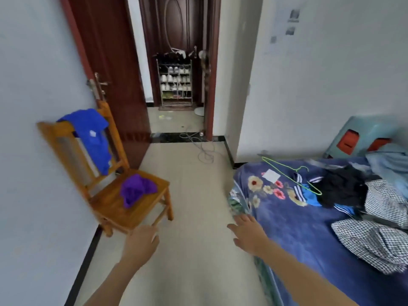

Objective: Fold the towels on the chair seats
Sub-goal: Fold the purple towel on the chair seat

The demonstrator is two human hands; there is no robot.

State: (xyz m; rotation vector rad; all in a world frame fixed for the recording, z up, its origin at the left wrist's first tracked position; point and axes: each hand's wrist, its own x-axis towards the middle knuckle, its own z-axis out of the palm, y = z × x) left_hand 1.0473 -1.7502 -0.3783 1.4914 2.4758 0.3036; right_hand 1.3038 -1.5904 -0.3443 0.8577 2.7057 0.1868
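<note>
A crumpled purple towel (136, 189) lies on the seat of a wooden chair (114, 208) against the left wall. A blue cloth (93, 138) hangs over the chair's backrest. My left hand (141, 244) is stretched out just in front of the seat's front corner, fingers loose and empty. My right hand (248, 231) hovers open above the floor beside the bed's edge, holding nothing. Neither hand touches the towel.
A bed (293, 219) with a blue floral blanket fills the right side, covered with clothes and a green hanger (291, 175). A green plastic stool (364, 138) stands behind it. A cable (204, 149) lies on the floor near the open doorway, with a shoe rack (175, 81) beyond.
</note>
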